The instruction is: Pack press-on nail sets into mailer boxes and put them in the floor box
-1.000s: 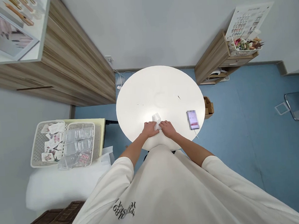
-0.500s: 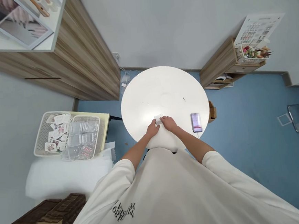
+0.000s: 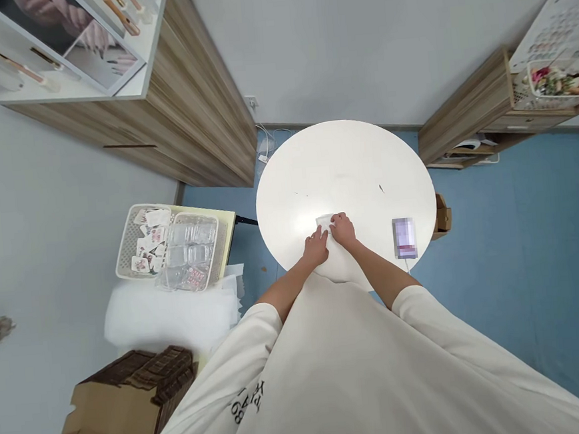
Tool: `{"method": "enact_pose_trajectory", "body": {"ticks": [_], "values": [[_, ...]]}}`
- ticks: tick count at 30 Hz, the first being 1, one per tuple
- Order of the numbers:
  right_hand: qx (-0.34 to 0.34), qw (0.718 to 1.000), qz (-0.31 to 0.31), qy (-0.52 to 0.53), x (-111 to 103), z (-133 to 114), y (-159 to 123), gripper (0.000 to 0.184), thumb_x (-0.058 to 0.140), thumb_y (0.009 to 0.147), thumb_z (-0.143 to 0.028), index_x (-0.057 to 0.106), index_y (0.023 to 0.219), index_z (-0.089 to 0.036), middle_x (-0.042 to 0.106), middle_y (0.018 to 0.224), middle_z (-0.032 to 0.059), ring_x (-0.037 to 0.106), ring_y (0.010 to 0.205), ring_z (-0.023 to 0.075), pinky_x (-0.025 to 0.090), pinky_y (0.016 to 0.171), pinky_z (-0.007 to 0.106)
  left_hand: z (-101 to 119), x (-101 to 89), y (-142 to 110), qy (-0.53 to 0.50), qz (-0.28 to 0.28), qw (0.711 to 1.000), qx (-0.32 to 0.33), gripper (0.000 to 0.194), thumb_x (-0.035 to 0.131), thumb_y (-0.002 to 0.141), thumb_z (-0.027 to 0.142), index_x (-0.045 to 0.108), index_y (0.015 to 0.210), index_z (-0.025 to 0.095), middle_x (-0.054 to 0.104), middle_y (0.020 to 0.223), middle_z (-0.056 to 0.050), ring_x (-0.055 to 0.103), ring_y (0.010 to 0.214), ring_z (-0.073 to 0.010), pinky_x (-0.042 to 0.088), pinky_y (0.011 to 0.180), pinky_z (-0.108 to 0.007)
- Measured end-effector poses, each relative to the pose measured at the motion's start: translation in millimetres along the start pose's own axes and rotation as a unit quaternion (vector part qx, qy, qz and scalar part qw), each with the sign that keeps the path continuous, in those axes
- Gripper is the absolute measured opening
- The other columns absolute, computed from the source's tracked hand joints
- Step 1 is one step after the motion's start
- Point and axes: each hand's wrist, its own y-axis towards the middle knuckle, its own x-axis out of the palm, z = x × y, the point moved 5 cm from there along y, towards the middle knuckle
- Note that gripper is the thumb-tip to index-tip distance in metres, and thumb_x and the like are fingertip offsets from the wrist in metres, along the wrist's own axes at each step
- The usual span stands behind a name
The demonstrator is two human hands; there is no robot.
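Observation:
A small white folded sheet or packet [image 3: 325, 221] lies near the front of the round white table [image 3: 349, 155]; its exact kind is too blurred to make out. My left hand [image 3: 316, 247] is at its near left corner, thumb and forefinger pinching at the edge. On the right side, the bent fingers of my right hand [image 3: 342, 229] grip the same piece and cover its right end. To the right of my hands rests a phone [image 3: 404, 238], its screen blurred, with a white cable at its near end.
At left, white baskets [image 3: 126, 250] hold printed cards and clear plastic boxes [image 3: 191, 245], beside a white foam roll [image 3: 167, 313] and folded brown cartons [image 3: 114, 411]. A wood-grain cabinet [image 3: 203, 83] stands behind left, a low shelf unit [image 3: 481, 101] behind right.
The whole view has shifted, so the table sits further right. My left hand has slid back toward me along the white piece, and more of its surface shows between my hands.

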Motion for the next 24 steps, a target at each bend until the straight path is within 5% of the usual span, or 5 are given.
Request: {"method": "enact_pose_trajectory", "body": {"ticks": [9,24], "values": [[0.094,0.991,-0.013,0.095,20.4,-4.0,-26.2,0.038,0.046,0.092,-0.016,0.054,0.129,-0.018,0.063,0.118,0.0116,0.062,0.105,0.0227,0.05,0.088,0.032,-16.4,-6.4,-4.7,0.019,0.012,1.0,0.021,0.074,0.051,0.09,0.022,0.026,0.16,0.017,0.011,0.171,-0.016,0.042,0.144,-0.0351,0.033,0.115,-0.047],[-0.015,0.993,-0.079,0.092,67.2,-88.8,-23.5,0.051,0.046,0.093,-0.012,0.053,0.143,-0.016,0.061,0.136,0.0134,0.063,0.115,0.0206,0.049,0.1,0.032,-102.4,-24.1,-53.5,0.025,0.053,0.998,-0.013,0.078,0.05,0.087,0.017,0.026,0.16,0.016,0.021,0.169,-0.018,0.027,0.152,-0.0367,0.025,0.121,-0.055]]}}
